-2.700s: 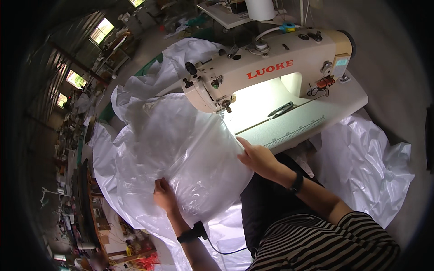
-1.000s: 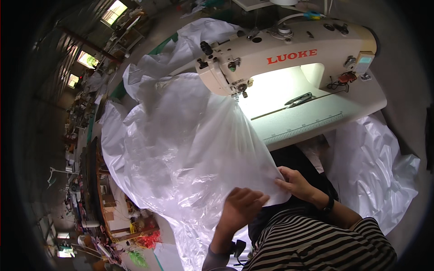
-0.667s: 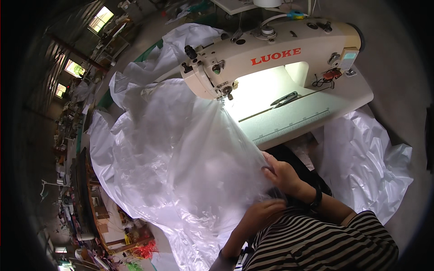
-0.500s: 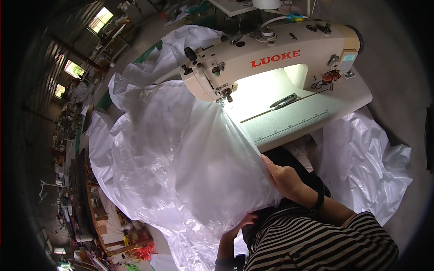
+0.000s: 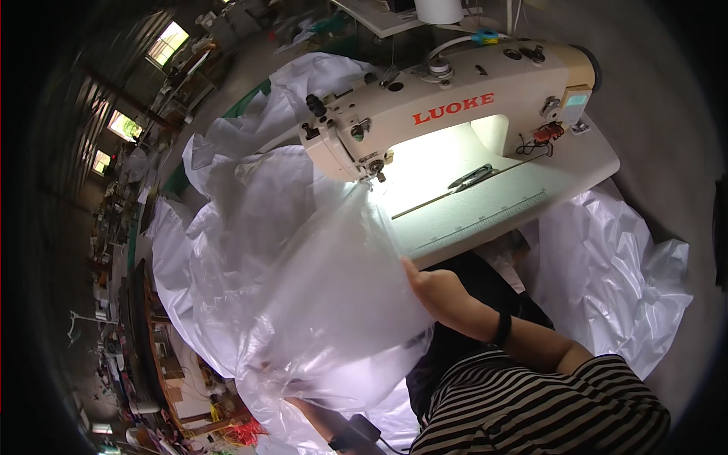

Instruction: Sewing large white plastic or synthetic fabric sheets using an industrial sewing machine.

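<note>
A large translucent white plastic sheet runs from under the needle area of a white sewing machine down toward me, bunched over the left side. With its fingers closed, my right hand grips the sheet's right edge, just off the front edge of the machine bed. My left hand reaches in under the sheet at the lower middle; folds of film cover its fingers. A pair of thread snips lies on the lit machine bed, right of the needle.
More white sheeting hangs in creased folds right of my lap. A power box with a cable sits by my left forearm. Cluttered shelving lines the left side, with red strands at the bottom. Another table stands beyond the machine.
My right hand has moved left and slightly down along with the sheet edge. The left hand has shifted left from beside my lap to under the film, and the sheet there has lifted and folded.
</note>
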`<state>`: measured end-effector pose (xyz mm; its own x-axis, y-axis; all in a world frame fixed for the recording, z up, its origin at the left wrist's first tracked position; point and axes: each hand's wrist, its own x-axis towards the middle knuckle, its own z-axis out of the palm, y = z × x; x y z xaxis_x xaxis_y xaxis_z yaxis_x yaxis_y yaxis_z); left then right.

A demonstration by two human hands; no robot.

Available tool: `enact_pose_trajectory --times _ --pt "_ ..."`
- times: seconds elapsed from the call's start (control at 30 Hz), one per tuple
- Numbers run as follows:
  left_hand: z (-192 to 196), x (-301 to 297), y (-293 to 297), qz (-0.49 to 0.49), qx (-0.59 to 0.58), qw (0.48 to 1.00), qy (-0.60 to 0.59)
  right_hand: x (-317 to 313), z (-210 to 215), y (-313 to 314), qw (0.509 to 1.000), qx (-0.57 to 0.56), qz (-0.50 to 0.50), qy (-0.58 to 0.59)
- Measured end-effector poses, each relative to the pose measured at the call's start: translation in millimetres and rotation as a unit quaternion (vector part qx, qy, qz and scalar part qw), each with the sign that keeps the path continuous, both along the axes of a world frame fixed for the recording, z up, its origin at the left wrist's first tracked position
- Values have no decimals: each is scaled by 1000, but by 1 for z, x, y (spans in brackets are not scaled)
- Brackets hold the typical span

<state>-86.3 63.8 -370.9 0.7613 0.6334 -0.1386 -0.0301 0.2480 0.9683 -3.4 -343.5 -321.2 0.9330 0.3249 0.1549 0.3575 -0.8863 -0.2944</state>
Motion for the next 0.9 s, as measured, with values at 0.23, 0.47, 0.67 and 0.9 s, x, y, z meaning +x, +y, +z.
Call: enact_pose_trajectory --times 0.23,0.47,0.67,0.9 --pt "-12 69 14 -3 -10 1000 -21 74 -7 11 997 -77 -17 -20" --pt "-23 99 37 -45 -2 998 -34 119 -7 19 998 -60 -30 -14" --pt "70 29 1 -169 69 982 41 110 -6 5 999 -41 -28 10" --pt "141 16 -126 -331 208 917 -78 101 -12 4 997 -33 -41 -55"
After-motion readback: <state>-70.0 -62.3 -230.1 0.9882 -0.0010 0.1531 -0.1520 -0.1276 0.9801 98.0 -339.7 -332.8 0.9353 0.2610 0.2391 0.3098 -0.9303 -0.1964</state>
